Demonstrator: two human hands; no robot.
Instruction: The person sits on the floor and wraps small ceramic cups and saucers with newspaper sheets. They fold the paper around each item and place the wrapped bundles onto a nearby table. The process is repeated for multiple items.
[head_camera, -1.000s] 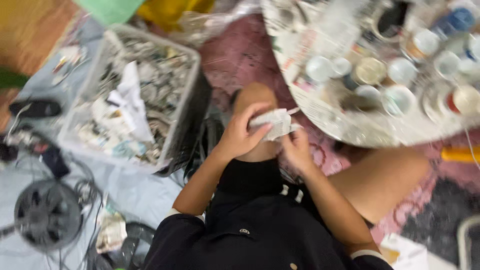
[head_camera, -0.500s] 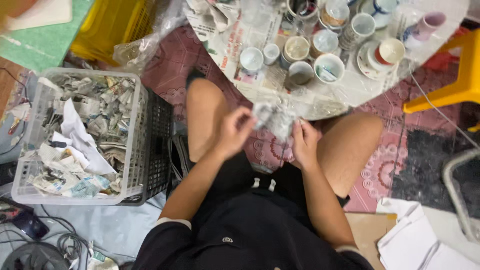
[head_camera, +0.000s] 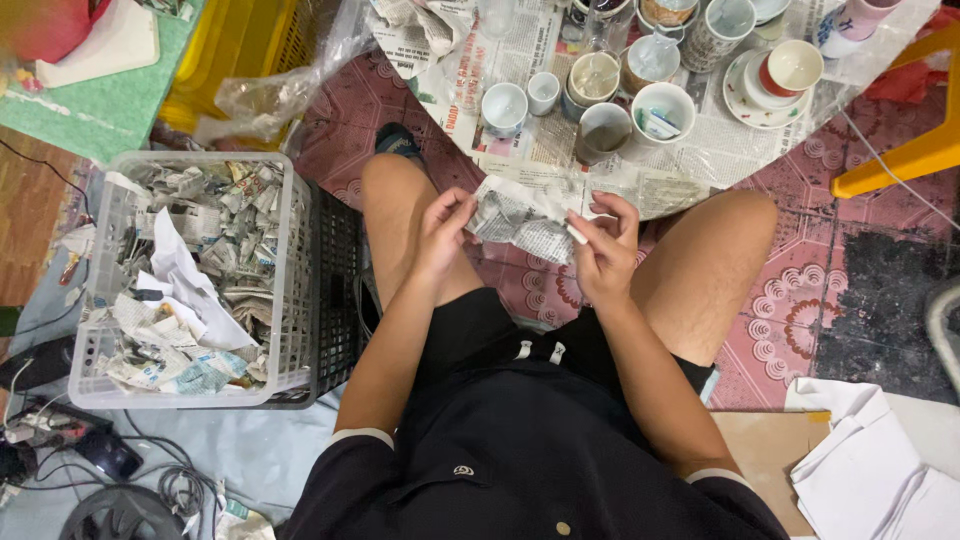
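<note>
I sit on the floor in black shorts and a black shirt. Both hands hold one crumpled piece of newspaper (head_camera: 520, 215) above my knees. My left hand (head_camera: 442, 232) pinches its left edge. My right hand (head_camera: 603, 250) grips its right side, and a small white object shows between those fingers. Just beyond the paper lies a low round table (head_camera: 700, 165) covered with newspaper and clear plastic, carrying several cups and mugs (head_camera: 663, 108).
A white plastic crate (head_camera: 90, 330) full of crumpled newspaper stands at my left, against a black crate (head_camera: 340, 300). A yellow crate (head_camera: 225, 45) and plastic wrap lie behind. Cables (head_camera: 60, 440) sit lower left, white paper sheets (head_camera: 870, 470) lower right, a yellow stool leg (head_camera: 900, 160) right.
The view swung from the crate side toward the table and knees. The wrapped bundle in my hands has opened out into a looser sheet of newspaper, held lower above my lap.
</note>
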